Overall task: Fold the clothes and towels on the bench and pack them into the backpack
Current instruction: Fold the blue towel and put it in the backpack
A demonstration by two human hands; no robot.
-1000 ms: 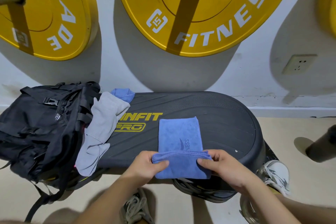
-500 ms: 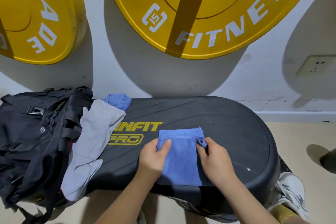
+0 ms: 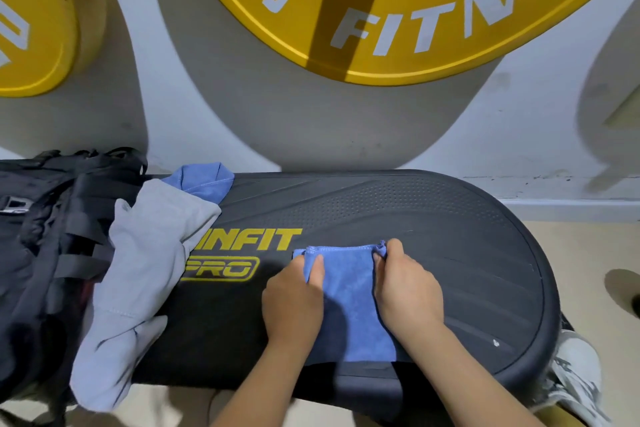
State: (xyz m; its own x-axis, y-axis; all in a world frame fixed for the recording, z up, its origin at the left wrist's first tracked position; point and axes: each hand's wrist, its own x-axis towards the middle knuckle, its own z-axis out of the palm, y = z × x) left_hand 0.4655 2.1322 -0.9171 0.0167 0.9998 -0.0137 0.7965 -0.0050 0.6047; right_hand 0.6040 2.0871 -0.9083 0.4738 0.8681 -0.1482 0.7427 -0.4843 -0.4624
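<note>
A small blue towel (image 3: pixel 349 295) lies folded on the black bench (image 3: pixel 450 236), near its front edge. My left hand (image 3: pixel 294 302) holds the towel's left side, thumb on top of the cloth. My right hand (image 3: pixel 405 291) pinches the far right corner between thumb and forefinger. A grey garment (image 3: pixel 145 253) hangs unfolded over the bench's left end, partly on the black backpack (image 3: pixel 38 236). Behind the garment, another blue cloth (image 3: pixel 204 180) sits bunched by the wall. I cannot see the backpack's opening.
Large yellow weight plates (image 3: pixel 398 10) hang on the white wall right behind the bench; another plate (image 3: pixel 34 28) is at the left. A white sneaker (image 3: pixel 571 378) stands on the beige floor at the bench's right front.
Both hands carried the towel's near edge away from me and laid it over the far edge, halving it. The view moved closer and lower.
</note>
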